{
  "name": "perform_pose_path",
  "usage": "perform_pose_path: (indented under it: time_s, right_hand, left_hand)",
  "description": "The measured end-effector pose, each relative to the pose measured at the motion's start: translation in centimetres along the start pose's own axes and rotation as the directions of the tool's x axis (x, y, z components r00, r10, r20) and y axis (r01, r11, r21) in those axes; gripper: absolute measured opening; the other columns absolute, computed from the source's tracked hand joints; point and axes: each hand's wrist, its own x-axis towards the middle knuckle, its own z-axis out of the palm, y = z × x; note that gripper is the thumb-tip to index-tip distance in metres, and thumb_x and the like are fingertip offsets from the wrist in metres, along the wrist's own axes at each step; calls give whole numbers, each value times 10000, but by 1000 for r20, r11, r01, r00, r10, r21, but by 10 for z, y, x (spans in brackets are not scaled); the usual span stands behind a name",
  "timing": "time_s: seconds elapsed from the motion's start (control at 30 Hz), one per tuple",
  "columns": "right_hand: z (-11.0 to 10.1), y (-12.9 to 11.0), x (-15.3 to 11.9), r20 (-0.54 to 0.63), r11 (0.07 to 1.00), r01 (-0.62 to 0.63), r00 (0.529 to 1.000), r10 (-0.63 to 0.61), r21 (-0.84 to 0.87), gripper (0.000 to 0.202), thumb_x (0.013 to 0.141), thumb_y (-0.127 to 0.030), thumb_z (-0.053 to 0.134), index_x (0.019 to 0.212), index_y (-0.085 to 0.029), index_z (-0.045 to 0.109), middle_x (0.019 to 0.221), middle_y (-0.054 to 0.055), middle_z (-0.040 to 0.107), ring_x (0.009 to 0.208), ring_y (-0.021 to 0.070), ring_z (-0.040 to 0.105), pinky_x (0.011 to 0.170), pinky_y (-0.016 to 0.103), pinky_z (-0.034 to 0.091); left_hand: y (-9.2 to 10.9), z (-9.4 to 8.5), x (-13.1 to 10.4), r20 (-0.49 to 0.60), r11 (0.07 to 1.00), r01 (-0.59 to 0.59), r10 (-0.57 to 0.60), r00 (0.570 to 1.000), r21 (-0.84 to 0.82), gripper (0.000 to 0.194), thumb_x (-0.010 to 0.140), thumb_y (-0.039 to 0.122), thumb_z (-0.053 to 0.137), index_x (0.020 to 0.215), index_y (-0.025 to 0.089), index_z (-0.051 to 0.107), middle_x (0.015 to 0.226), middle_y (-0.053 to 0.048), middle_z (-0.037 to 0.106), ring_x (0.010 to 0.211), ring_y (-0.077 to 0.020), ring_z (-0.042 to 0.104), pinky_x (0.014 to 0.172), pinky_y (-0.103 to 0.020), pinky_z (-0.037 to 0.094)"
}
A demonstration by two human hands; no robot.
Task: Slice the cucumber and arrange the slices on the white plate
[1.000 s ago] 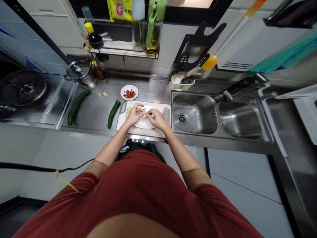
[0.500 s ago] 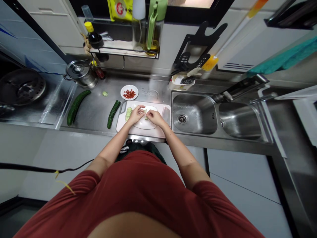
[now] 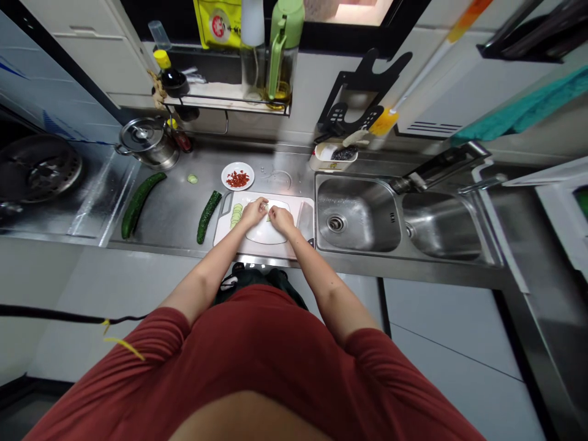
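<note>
Over a white plate (image 3: pixel 266 236) my two hands are close together. My left hand (image 3: pixel 254 212) is closed, with pale green cucumber slices partly showing at its fingertips. Beside it my right hand (image 3: pixel 282 220) pinches at a cucumber slice, mostly hidden by the fingers. The plate rests on a light cutting board (image 3: pixel 224 236). A row of overlapping cucumber slices (image 3: pixel 236 214) lies on the board left of my left hand. On the board's right side lies a broad-bladed knife (image 3: pixel 305 218), its dark handle toward me.
A cut cucumber (image 3: pixel 208 217) and a whole cucumber (image 3: pixel 142 204) lie on the steel counter to the left. Behind the board sits a small plate (image 3: pixel 247 168) of chopped red pieces. A lidded pot (image 3: pixel 149 144) stands back left; a double sink (image 3: pixel 361 211) adjoins on the right.
My hands stay over the plate, with the right fingers shifted slightly. The camera view has tilted a little, so the knife blade and handle show more clearly.
</note>
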Motion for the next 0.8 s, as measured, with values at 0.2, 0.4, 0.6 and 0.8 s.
perform_pose_path:
  time_s: [0.2,0.4,0.6,0.8]
  right_hand:
    - [5,-5,5,18,996,-46,999,47,-82,262,985,-293,393,1105,-194,604,1018,134,695,913,234,644,764,307,426]
    - [5,-12,1,31,985,-77,996,82,-152,290,999,-284,348,1213,-194,521,1053,106,683,953,223,635,790,303,436]
    - [8,-18,-17,27,971,-46,998,54,-235,375,1034,-312,230,1290,-241,493,1150,92,651,1013,203,613,829,296,431]
    - [15,-20,-19,58,955,-83,993,103,-286,418,1039,-328,201,1340,-288,488,1078,73,681,959,204,642,800,299,439]
  left_hand:
    - [-2,6,10,18,977,-20,16,1000,212,315,742,93,620,1021,234,657,764,-20,635,717,-182,559,694,-257,360]
    - [0,5,5,25,899,-14,3,1000,439,350,837,188,566,1179,254,591,945,-48,651,902,-210,586,784,-291,406]
    - [-4,2,-7,62,800,-107,87,994,590,253,916,301,505,1124,260,643,1118,-76,589,1073,-222,538,844,-309,425]
    - [-9,6,-6,65,778,-108,86,994,618,263,928,352,499,1112,268,666,1105,-80,577,1076,-228,525,836,-318,428]
